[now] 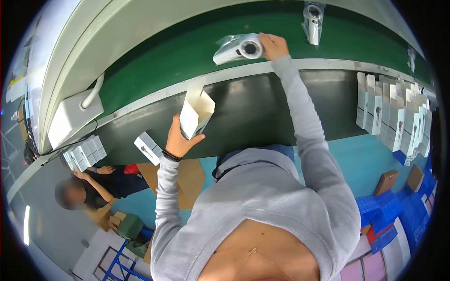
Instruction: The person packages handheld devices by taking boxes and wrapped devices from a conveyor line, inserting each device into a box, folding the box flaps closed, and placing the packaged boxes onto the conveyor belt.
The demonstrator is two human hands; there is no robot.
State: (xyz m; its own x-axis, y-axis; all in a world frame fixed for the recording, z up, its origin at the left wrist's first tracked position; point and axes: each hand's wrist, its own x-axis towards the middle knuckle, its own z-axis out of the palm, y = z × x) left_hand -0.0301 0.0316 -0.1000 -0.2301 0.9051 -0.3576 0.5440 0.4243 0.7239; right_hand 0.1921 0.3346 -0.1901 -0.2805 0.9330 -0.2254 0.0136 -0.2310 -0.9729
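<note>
Bagged device (pixel 238 50) crosswise, round end rightward

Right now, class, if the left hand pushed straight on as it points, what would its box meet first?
For the left hand, probably the pale rail edging the green surface; the open box overlaps that rail in this view, but depth is unclear.
</note>
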